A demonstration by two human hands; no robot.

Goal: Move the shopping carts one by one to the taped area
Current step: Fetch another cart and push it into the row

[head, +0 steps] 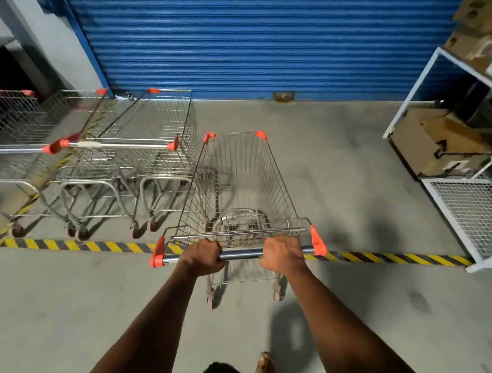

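Observation:
A wire shopping cart [239, 181] with orange corner caps stands in front of me, its basket empty. My left hand [203, 257] and my right hand [282, 254] both grip its chrome handle bar [241, 254]. The cart straddles a yellow-and-black taped line [79, 246] on the floor: the basket is beyond the line, the rear wheels on my side. Inside the taped area, to the left, stand parked carts side by side [140, 152], [8, 136].
A blue roller shutter [260, 43] closes the far side. On the right stands a white metal rack [422, 85] with cardboard boxes [436, 145] and a mesh panel [480, 214]. Bare concrete floor lies between the cart and the rack.

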